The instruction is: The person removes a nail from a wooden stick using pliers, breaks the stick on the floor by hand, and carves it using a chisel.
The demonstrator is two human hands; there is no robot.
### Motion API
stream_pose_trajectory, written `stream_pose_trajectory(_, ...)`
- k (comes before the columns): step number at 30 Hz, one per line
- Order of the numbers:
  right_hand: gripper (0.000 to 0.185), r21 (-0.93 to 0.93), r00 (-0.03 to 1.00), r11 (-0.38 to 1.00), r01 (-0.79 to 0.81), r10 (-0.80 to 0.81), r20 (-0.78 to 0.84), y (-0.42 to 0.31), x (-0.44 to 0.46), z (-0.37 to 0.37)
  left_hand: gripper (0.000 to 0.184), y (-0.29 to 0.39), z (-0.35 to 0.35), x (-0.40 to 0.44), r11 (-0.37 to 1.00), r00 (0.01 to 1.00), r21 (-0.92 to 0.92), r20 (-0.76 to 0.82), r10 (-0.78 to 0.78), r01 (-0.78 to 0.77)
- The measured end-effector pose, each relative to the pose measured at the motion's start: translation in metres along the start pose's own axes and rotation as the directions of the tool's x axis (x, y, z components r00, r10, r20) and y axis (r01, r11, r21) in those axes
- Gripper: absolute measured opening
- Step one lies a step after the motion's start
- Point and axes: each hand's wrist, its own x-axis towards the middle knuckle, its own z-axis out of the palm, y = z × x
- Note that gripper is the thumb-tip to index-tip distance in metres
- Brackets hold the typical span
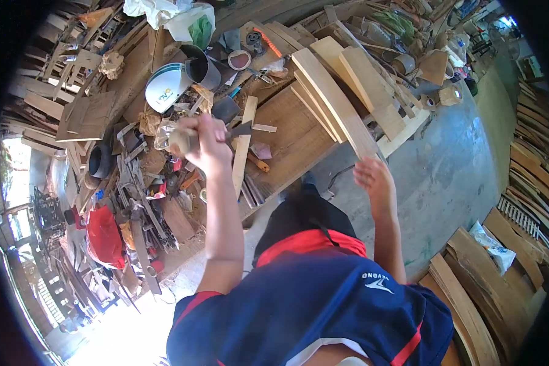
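Gripping a tool (180,142) by a long board (334,99)

At ten o'clock, the left hand (209,141) is curled tight round the blurry tool. At three, the half-open right hand (375,182) seems empty, near the long board at one. That board looks stiff; best held by its edges.

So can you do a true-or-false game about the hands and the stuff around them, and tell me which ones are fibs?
1. The left hand is closed around a tool. True.
2. The red bag is on the picture's right side. False: the red bag is on the left.
3. The right hand is by the near end of a long plank. True.
4. The person's shirt is mostly yellow. False: the shirt is mostly dark blue.
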Motion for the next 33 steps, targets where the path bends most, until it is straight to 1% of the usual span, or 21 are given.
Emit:
stream_pose_trajectory(1, 0.037, -0.026, 0.996, 0.997, -0.072, 0.071, -0.049, 0.013, -0.005, -0.005, 0.017, -0.002, 0.003, -0.006, 0.996, 0.998, 0.079, 0.047, 0.044, -0.048)
stream_pose_trajectory(2, 0.037, -0.023, 0.996, 0.997, -0.073, 0.072, -0.049, 0.021, -0.009, -0.007, 0.017, -0.006, 0.005, -0.011, 0.983, 0.992, 0.157, 0.095, 0.085, -0.099)
stream_pose_trajectory(3, 0.034, -0.014, 0.993, 0.994, -0.108, 0.107, -0.056, 0.028, -0.013, -0.009, 0.017, -0.035, -0.011, -0.015, 0.933, 0.983, 0.340, 0.171, 0.062, -0.118)
stream_pose_trajectory(4, 0.030, -0.009, 0.987, 0.989, -0.149, 0.148, -0.060, 0.032, -0.015, -0.011, 0.017, -0.088, -0.037, -0.021, 0.822, 0.975, 0.529, 0.180, 0.134, -0.211)
stream_pose_trajectory(6, 0.030, -0.007, 0.988, 0.990, -0.144, 0.143, -0.049, 0.033, -0.011, -0.008, 0.018, -0.080, -0.019, -0.028, 0.979, 0.988, 0.202, 0.146, -0.054, 0.024)
stream_pose_trajectory(7, 0.029, -0.007, 0.990, 0.991, -0.134, 0.134, -0.046, 0.032, -0.013, -0.009, 0.018, -0.068, -0.014, -0.030, 0.975, 0.989, 0.219, 0.135, -0.068, 0.037)
stream_pose_trajectory(11, 0.030, -0.049, 0.992, 0.991, -0.127, 0.127, 0.004, 0.021, 0.009, -0.005, 0.020, -0.024, 0.010, -0.030, 0.996, 0.975, 0.081, 0.220, 0.013, -0.032)
stream_pose_trajectory(14, 0.031, -0.104, 0.990, 0.986, -0.134, 0.138, 0.037, 0.028, 0.037, -0.007, 0.020, -0.045, 0.005, -0.037, 0.989, 0.970, 0.126, 0.241, 0.041, -0.073)
stream_pose_trajectory(16, 0.028, -0.300, 0.986, 0.953, -0.043, 0.089, 0.142, 0.043, 0.063, -0.004, 0.020, -0.065, -0.007, -0.045, 0.978, 0.969, 0.187, 0.244, 0.049, -0.096)
stream_pose_trajectory(18, 0.033, -0.386, 0.976, 0.923, -0.008, 0.091, 0.196, 0.091, 0.108, -0.005, 0.020, -0.080, -0.013, -0.053, 0.982, 0.980, 0.180, 0.199, 0.023, -0.059)
stream_pose_trajectory(19, 0.034, -0.448, 0.972, 0.893, 0.035, 0.073, 0.223, 0.118, 0.133, -0.001, 0.020, -0.082, -0.016, -0.055, 0.977, 0.979, 0.189, 0.198, 0.059, -0.097)
stream_pose_trajectory(20, 0.038, -0.607, 0.964, 0.758, 0.239, -0.109, 0.244, 0.139, 0.154, 0.011, 0.020, -0.083, -0.017, -0.055, 0.977, 0.979, 0.192, 0.194, 0.056, -0.094)
stream_pose_trajectory(21, 0.044, -0.714, 0.950, 0.628, 0.308, -0.169, 0.261, 0.154, 0.173, 0.023, 0.020, -0.084, -0.018, -0.056, 0.975, 0.972, 0.177, 0.214, 0.093, -0.132)
stream_pose_trajectory(22, 0.048, -0.718, 0.871, 0.496, 0.489, -0.333, 0.363, 0.174, 0.195, 0.031, 0.020, -0.083, -0.018, -0.057, 0.972, 0.964, 0.163, 0.232, 0.128, -0.168)
stream_pose_trajectory(23, 0.054, -0.757, 0.852, 0.397, 0.519, -0.310, 0.421, 0.173, 0.204, 0.045, 0.020, -0.080, -0.017, -0.059, 0.976, 0.974, 0.171, 0.203, 0.098, -0.134)
stream_pose_trajectory(26, 0.056, -0.719, 0.840, 0.435, 0.542, -0.272, 0.469, 0.178, 0.215, 0.072, 0.020, -0.079, -0.019, -0.062, 0.978, 0.975, 0.143, 0.180, 0.127, -0.153)
stream_pose_trajectory(27, 0.056, -0.720, 0.844, 0.441, 0.537, -0.268, 0.465, 0.179, 0.214, 0.078, 0.019, -0.080, -0.022, -0.062, 0.972, 0.960, 0.130, 0.229, 0.162, -0.195)
stream_pose_trajectory(29, 0.054, -0.599, 0.621, 0.272, 0.753, -0.593, 0.512, 0.175, 0.210, 0.088, 0.019, -0.076, -0.020, -0.064, 0.974, 0.957, 0.131, 0.249, 0.148, -0.185)
stream_pose_trajectory(30, 0.054, -0.600, 0.623, 0.272, 0.752, -0.590, 0.514, 0.173, 0.208, 0.093, 0.019, -0.074, -0.018, -0.067, 0.975, 0.954, 0.128, 0.265, 0.142, -0.180)
stream_pose_trajectory(32, 0.041, -0.537, 0.542, 0.225, 0.813, -0.630, 0.556, 0.170, 0.203, 0.100, 0.019, -0.071, -0.012, -0.072, 0.977, 0.957, 0.131, 0.262, 0.128, -0.167)
stream_pose_trajectory(33, 0.033, -0.515, 0.535, 0.237, 0.823, -0.625, 0.568, 0.167, 0.203, 0.103, 0.018, -0.070, -0.010, -0.073, 0.971, 0.952, 0.159, 0.276, 0.129, -0.178)
